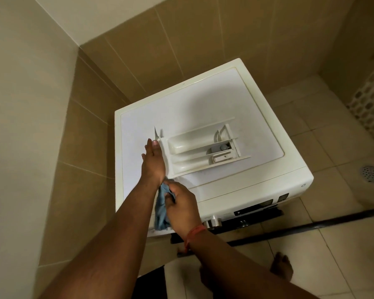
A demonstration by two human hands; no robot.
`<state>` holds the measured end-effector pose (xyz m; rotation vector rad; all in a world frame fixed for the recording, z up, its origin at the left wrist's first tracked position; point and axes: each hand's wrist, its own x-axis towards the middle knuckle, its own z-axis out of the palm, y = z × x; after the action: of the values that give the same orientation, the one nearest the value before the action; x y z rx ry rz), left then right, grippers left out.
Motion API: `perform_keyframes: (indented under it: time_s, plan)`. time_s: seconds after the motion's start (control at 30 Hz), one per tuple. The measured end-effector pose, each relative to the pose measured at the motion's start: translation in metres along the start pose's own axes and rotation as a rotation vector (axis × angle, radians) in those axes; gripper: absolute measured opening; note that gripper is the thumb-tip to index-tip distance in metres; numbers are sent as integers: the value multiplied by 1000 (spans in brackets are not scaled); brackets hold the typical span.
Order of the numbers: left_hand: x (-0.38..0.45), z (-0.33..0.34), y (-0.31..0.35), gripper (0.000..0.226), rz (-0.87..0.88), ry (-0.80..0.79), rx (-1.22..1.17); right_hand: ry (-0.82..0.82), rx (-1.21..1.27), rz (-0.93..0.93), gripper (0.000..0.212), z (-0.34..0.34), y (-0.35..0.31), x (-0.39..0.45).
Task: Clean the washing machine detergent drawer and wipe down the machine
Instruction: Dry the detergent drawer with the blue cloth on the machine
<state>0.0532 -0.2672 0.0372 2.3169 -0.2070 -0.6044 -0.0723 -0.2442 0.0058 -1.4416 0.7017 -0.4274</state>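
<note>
The white detergent drawer (200, 148) lies flat on top of the white washing machine (214, 100), its compartments facing up. My left hand (153, 157) rests with straight fingers against the drawer's left end, the thumb touching its front panel. My right hand (180, 207) grips a blue cloth (161, 209) at the machine's front left corner, just below my left wrist. A red thread band circles my right wrist.
The machine stands in a corner of tan tiled walls (160, 50). Its control panel with a silver knob (213, 222) faces down-right. A floor drain (371, 173) and a white lattice panel (369, 98) are to the right. My bare foot (281, 268) stands on the floor tiles.
</note>
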Motion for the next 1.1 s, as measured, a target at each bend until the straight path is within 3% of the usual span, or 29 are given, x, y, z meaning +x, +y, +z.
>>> perform_keyframes:
  time_s: [0.1,0.23,0.37,0.4,0.53,0.7,0.83,1.1]
  plan:
    - [0,0,-1,62,-18,-5,-32,23,-68,-34,34,-2,3,3]
    - [2,-1,-2,63,-11,-4,-48,-17,68,85,29,-3,3,5]
    - [1,0,-2,63,-16,0,-44,266,165,275,19,-17,24,3]
    - [1,1,-3,63,-18,-8,-57,270,180,331,18,-16,28,5]
    - [3,0,-5,62,1,-4,-73,126,195,380,15,3,19,18]
    - [5,1,-6,60,14,-9,-67,12,31,428,10,18,18,23]
    - [6,1,-7,60,7,-15,-87,38,91,429,12,12,16,25]
    - [6,1,-6,61,-1,-23,-121,-31,-25,502,24,9,2,40]
